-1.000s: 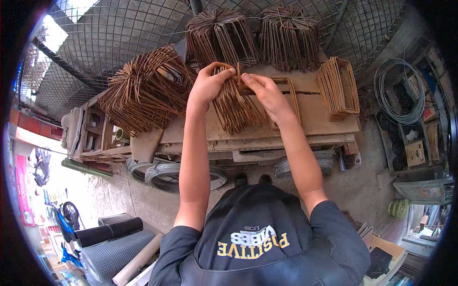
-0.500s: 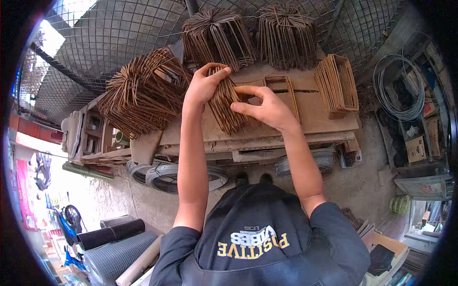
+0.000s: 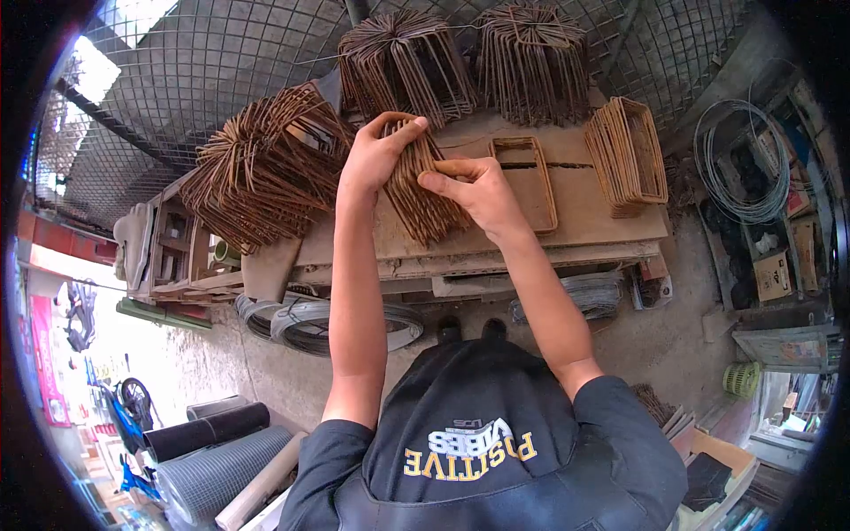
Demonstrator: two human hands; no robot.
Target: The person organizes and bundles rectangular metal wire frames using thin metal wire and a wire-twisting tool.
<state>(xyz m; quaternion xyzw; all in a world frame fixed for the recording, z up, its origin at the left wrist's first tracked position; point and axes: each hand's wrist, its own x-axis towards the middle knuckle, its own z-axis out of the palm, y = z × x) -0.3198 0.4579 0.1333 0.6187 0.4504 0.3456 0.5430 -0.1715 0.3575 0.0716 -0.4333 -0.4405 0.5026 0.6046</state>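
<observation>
A bundle of rusty rebar stirrups [image 3: 423, 208] stands tilted on the wooden bench in front of me. My left hand [image 3: 379, 157] is closed over the top of the bundle, thumb on the near side. Against the bundle's right side, my right hand [image 3: 478, 190] has thumb and forefinger pinched on the edge of a stirrup. Just right of that hand, a single rectangular stirrup [image 3: 551, 199] lies flat on the bench. A neat stack of stirrups [image 3: 620, 159] leans at the bench's right end.
Larger stirrup bundles stand at the left [image 3: 257, 173], back middle [image 3: 403, 66] and back right [image 3: 531, 62] of the wooden bench [image 3: 602, 232]. Behind them rises a wire mesh fence [image 3: 239, 53]. Wire coils [image 3: 345, 327] lie underneath, and another wire coil [image 3: 744, 164] hangs at right.
My right hand has moved slightly left and closed its thumb and forefinger onto the bundle's edge. The left hand keeps its hold on the top.
</observation>
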